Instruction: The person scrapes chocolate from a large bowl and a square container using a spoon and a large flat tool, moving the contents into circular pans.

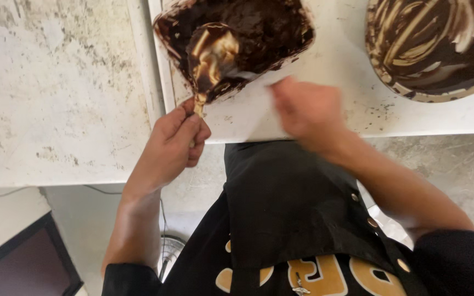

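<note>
Seemingly chocolate batter fills tray [281,52], smears bowl [440,82].

A plain working kitchen, set up for baking.

We see a white, speckled worktop [330,109] beside a stained, worn counter [56,82], a rectangular pan of dark chocolate batter [264,27], a round mixing bowl [434,49] smeared with the same batter, a coated wooden spoon [210,57], and a black apron [286,203] on the person.

White counter [330,109]: chocolate-filled tray [259,27], smeared round bowl [434,49].
</note>
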